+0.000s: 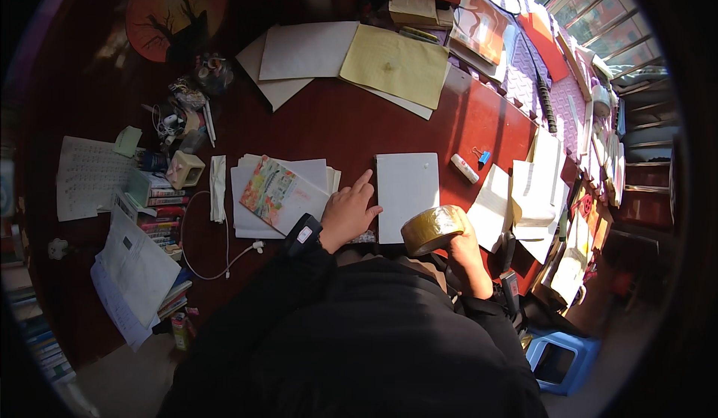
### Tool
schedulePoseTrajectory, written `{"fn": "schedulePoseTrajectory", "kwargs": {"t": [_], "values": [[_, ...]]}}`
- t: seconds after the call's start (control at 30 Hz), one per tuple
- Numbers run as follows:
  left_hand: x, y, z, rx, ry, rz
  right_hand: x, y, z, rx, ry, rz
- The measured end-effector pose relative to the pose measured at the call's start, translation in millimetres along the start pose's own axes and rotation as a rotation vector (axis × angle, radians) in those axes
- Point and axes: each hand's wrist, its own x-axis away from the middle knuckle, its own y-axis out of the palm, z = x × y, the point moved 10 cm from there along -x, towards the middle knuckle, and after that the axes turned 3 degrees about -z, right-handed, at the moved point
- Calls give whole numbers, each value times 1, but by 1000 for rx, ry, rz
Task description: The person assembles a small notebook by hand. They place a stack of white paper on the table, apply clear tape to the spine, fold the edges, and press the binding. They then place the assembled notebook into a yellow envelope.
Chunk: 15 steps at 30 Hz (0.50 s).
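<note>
My right hand (467, 259) grips a roll of yellowish-brown packing tape (423, 232), held tilted over the near right corner of a white rectangular pad or stack of paper (407, 186). Between that pad and a floral-covered booklet (274, 193), my left hand (348, 213) is open, its index finger stretched forward and nothing in it. The booklet lies slanted on white sheets (313, 171), partly beneath my left hand and wristband. To the right of the pad, a white tube-like stick (464, 169) lies near a blue binder clip (485, 157).
White and yellow paper sheets (394, 62) lie at the back. Books and loose papers (138, 264) crowd the left, beside a white cable (196, 274). Open books (535, 193) are on the right, and a racket (546, 96) rests by the window. A blue stool (582, 354) stands low right.
</note>
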Motion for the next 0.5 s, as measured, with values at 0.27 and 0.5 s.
{"fn": "schedulePoseTrajectory", "kwargs": {"t": [0.27, 0.5], "values": [[-53, 45, -16, -155, 32, -104, -41, -21, 45, 383, 112, 37], [-48, 13, -19, 217, -88, 139, -48, -36, 54, 389, 210, 0]]}}
